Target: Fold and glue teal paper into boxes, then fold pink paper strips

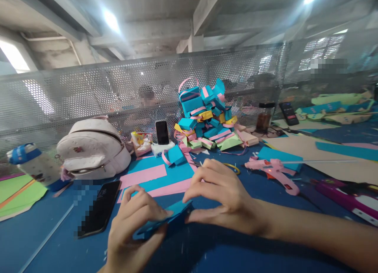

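Note:
Between my hands is a folded piece of blue paper (177,210), held just above the dark blue table. My left hand (137,221) grips its left end, thumb below and fingers on top. At the other end, my right hand (220,190) pinches the paper's right edge between thumb and fingers. Beyond the hands lie flat blue paper (149,182) and pink strips (144,176). A small blue paper bag with a pink handle (176,155) rests there. To the right is a pink glue gun (276,170) with a clear glue stick in its back.
Small blue, pink and yellow paper bags (206,115) are heaped at the back against a perforated metal screen (118,80). On the left are a white backpack (94,147), a bottle (37,164) and a phone (102,208). A purple tool (345,196) lies far right.

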Demonstrator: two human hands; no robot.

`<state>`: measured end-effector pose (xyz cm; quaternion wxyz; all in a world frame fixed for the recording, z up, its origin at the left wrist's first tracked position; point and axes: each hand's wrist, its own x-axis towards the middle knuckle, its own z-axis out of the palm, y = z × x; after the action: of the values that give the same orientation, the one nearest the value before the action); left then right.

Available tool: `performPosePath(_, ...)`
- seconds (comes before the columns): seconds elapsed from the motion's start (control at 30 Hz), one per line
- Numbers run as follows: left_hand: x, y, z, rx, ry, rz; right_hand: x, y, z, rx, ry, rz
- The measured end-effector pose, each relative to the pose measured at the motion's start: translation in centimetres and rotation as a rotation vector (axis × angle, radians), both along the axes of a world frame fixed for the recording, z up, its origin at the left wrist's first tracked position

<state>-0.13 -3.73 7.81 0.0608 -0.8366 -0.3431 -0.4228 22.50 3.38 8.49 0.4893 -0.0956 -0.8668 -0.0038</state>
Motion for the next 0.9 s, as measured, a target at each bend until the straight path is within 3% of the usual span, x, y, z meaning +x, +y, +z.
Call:
performPosePath(0.43, 0.05, 0.03, 0.00, 0.004, -0.004, 0.023, 0.23, -0.16, 0.49, -0.053, -0.003, 0.007)
performPosePath(0.9, -0.11, -0.10, 0.00, -0.028, 0.000, 0.007, 0.21, -0.12, 0.73, -0.279, 0.049, 0.134)
